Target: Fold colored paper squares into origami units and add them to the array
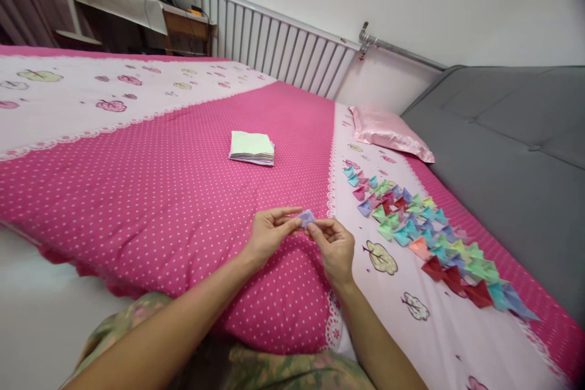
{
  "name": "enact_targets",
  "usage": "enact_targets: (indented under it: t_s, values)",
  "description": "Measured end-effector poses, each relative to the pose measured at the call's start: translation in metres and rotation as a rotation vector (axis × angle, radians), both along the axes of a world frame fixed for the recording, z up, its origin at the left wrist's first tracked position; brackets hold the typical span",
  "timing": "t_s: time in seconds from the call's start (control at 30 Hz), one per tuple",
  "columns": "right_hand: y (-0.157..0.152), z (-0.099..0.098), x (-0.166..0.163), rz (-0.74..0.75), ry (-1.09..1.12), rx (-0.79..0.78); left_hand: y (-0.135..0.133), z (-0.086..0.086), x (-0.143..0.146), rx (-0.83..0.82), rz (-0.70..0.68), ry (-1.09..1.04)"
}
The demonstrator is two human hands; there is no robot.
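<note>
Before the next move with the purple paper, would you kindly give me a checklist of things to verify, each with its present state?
1. Left hand on the purple paper: ok, fingers pinch its left side.
2. Right hand on the paper: ok, fingers pinch its right side.
3. Creases crisp and edges lined up: cannot tell, the paper is small and partly covered.
4. Paper stack squared up: not ok, its edges are uneven.
5. Folded paper pieces apart from the hands: ok, they are grouped on the bed to the right.
</note>
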State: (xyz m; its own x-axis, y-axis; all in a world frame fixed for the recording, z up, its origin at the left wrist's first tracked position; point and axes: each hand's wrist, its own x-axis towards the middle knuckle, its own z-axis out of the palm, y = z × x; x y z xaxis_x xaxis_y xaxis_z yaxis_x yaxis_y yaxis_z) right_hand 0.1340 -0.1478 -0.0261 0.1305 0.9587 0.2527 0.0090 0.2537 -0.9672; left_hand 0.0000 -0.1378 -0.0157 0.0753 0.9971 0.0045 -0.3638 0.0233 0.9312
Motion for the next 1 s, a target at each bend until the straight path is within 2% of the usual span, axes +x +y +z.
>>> enact_targets:
  t_s: [0.13,0.3,0.57,1.0]
  values:
    - [0.0003,0.0008,0.0007,0.012,0.054,-0.003,0.0007,-0.0015,-0.0008,-0.001,-0.016,0.024]
    - [0.0006,0.0025,0.0041,0.033,0.003,-0.016,0.002,-0.0019,-0.0032,-0.007,-0.077,0.066]
    - [0.0041,-0.0035,0.0075,0.204,-0.082,-0.06,0.0066,-0.0079,-0.0098,0.055,-0.096,0.221]
    - [0.0076,-0.005,0.0096,0.22,-0.058,-0.081,0.0053,-0.007,-0.0097,0.104,-0.175,0.227]
